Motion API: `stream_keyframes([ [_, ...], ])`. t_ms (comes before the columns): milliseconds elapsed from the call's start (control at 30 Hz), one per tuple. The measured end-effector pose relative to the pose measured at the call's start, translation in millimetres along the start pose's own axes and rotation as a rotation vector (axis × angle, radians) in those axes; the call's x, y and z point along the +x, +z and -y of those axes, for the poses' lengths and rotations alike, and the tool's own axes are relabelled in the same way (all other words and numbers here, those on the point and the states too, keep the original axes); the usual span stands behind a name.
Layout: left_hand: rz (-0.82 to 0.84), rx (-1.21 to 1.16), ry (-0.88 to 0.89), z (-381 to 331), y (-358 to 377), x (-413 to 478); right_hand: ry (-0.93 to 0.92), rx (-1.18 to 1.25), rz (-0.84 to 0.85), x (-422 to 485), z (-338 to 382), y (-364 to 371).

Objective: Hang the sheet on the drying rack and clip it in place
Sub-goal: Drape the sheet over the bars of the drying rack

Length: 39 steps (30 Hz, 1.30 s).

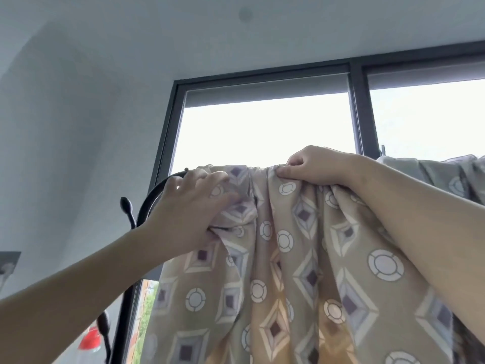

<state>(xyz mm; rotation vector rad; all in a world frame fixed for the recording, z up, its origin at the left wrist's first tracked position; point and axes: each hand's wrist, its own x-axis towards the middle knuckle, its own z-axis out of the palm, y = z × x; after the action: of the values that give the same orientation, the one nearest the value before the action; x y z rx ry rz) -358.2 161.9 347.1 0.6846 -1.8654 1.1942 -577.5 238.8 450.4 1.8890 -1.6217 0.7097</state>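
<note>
while left hand (pixel 189 211) and right hand (pixel 315 166) grip the sheet (pixel 288 258) bunched atop the rack (pixel 157 190), draping is in hand; spreading, clipping next.

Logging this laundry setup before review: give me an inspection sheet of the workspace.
surface: nothing seen; the work hangs from the rack.
job's things: sheet draped over the rack's top, bunched there; nothing fastening it in view.
clutter: grey cloth hangs right of the sheet.
grips: left hand on the sheet's bunched left edge, hold blurred; right hand pinches the top fold.
cables: nothing seen.
surroundings: window behind, wall, ceiling.
</note>
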Motion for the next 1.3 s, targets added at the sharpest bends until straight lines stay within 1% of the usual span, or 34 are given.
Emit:
stream_keyframes([
  [33,-0.153,0.029,0.029,2,-3,5,-0.005,-0.011,-0.007,-1,0,-1],
  [67,-0.202,0.038,0.013,5,-13,12,-0.009,-0.019,-0.014,-3,-1,-1],
  [100,-0.206,0.014,-0.066,8,-24,22,-0.01,-0.023,-0.021,-4,-1,-2],
  [133,-0.161,-0.04,-0.194,10,-34,34,-0.012,-0.023,-0.026,-5,-2,-3],
  [167,-0.105,-0.182,-0.358,15,-39,47,-0.016,-0.021,-0.03,-7,-2,-4],
  [200,-0.044,-0.441,-0.542,20,-43,60,-0.02,-0.015,-0.03,-8,-2,-5],
  [233,-0.031,-0.743,-0.735,26,-48,71,-0.024,-0.005,-0.027,-9,-2,-7],
  [267,-0.042,-0.986,-0.902,35,-50,82,-0.025,0.005,-0.022,-10,-1,-7],
  [300,-0.092,-1.135,-1.008,44,-50,91,-0.023,0.01,-0.016,-11,0,-8],
  [333,-0.148,-1.223,-1.049,52,-46,98,-0.021,0.01,-0.015,-12,0,-9],
  [367,-0.23,-1.287,-1.041,59,-41,105,-0.019,0.004,-0.016,-12,1,-9],
  [400,-0.3,-1.346,-0.992,63,-38,110,-0.017,-0.004,-0.02,-12,2,-9],
  [433,-0.303,-1.395,-0.897,65,-31,113,-0.014,-0.01,-0.024,-12,2,-8],
  [467,-0.181,-1.358,-0.804,65,-21,114,-0.007,-0.015,-0.028,-12,3,-8],
  [500,0.055,-1.199,-0.735,61,-12,111,0.001,-0.018,-0.031,-11,4,-7],
  [533,0.338,-0.961,-0.679,57,-4,107,0.011,-0.024,-0.03,-11,4,-7],
  [567,0.574,-0.709,-0.643,52,-1,103,0.02,-0.036,-0.029,-11,5,-6],
  [600,0.695,-0.501,-0.596,50,-2,103,0.027,-0.052,-0.031,-11,5,-5],
  [633,0.734,-0.354,-0.543,46,-9,106,0.033,-0.06,-0.039,-11,5,-5],
  [667,0.693,-0.265,-0.509,45,-16,109,0.038,-0.057,-0.047,-11,6,-6],
  [700,0.598,-0.223,-0.505,45,-24,111,0.046,-0.045,-0.049,-12,8,-7],
  [733,0.479,-0.248,-0.53,45,-27,111,0.054,-0.035,-0.045,-14,9,-9],
  [800,0.29,-0.429,-0.576,44,-30,107,0.065,-0.044,-0.039,-17,13,-11],
  [833,0.245,-0.521,-0.567,41,-32,100,0.068,-0.061,-0.042,-18,14,-12],
  [867,0.232,-0.559,-0.53,38,-31,92,0.076,-0.08,-0.05,-19,14,-12],
  [933,0.231,-0.493,-0.435,35,-30,74,0.087,-0.081,-0.093,-21,16,-11],
  [1000,0.255,-0.395,-0.404,32,-28,53,0.083,-0.052,-0.158,-25,20,-11],
  [1033,0.267,-0.384,-0.417,30,-24,42,0.08,-0.056,-0.175,-27,22,-11],
  [1100,0.242,-0.455,-0.485,25,-15,24,0.102,-0.125,-0.137,-33,25,-12],
  [1167,0.168,-0.534,-0.566,21,-7,8,0.145,-0.221,-0.05,-40,27,-15],
  [1200,0.144,-0.509,-0.578,19,-5,1,0.158,-0.243,-0.02,-43,27,-17],
  [1233,0.134,-0.432,-0.553,16,-4,-3,0.156,-0.249,-0.007,-45,26,-18],
  [1267,0.119,-0.348,-0.495,15,-3,-4,0.135,-0.249,-0.019,-47,24,-18],
  [1300,0.096,-0.313,-0.43,15,-3,-2,0.105,-0.243,-0.05,-48,23,-18],
])
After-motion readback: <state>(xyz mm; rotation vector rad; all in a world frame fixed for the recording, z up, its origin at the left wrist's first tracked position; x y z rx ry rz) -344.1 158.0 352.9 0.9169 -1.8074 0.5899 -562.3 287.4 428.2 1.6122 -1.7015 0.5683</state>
